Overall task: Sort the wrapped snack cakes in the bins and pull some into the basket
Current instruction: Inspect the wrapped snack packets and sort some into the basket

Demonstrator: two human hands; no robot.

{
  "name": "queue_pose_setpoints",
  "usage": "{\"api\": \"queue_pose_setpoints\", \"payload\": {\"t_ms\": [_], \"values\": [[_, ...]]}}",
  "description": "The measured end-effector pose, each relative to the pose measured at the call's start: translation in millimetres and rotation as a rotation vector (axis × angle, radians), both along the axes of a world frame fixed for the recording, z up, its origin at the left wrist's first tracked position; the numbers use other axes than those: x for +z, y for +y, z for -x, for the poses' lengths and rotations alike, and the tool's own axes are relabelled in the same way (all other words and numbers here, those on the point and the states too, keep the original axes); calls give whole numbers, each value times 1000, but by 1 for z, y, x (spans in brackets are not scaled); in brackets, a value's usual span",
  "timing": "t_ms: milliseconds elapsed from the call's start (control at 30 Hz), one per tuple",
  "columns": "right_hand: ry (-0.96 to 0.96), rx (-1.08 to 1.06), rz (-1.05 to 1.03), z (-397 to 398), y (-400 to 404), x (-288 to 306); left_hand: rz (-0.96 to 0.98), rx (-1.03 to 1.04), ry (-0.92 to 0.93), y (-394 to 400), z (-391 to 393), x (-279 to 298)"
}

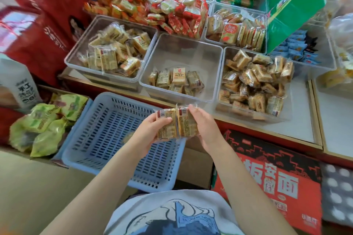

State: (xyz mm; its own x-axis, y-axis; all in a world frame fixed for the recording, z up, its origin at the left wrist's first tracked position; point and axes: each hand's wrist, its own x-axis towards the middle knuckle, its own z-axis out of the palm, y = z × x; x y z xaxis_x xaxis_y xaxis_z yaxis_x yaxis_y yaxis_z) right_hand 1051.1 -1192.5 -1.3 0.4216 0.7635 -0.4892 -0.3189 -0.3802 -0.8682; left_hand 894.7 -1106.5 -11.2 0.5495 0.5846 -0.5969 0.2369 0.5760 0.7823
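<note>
- Left hand (150,133): fingers are curling around the left side of a bundle of wrapped snack cakes (176,124), thumb lying across the front wrapper.
- Right hand (204,126): fingers are pressing together against the bundle's right side, clamping it toward the left hand.
- Bundle: it is being held upright between both hands, above the right far corner of the blue basket (107,133).
- Middle bin (183,51): clear, holding a few cakes along its near wall.
- Left bin (84,44) and right bin (225,74): each is holding a fuller heap of similar cakes.
- Green snack bags (45,124): lying just left of the basket.
</note>
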Motion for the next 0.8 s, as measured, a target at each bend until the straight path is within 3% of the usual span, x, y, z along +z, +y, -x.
{"api": "queue_pose_setpoints", "payload": {"t_ms": [467, 800], "values": [[-71, -30, 47, 51, 17, 0, -31, -34, -52, 28, 43, 3], [-125, -140, 11, 51, 4, 6, 82, -31, -169, 24, 47, 12]]}}
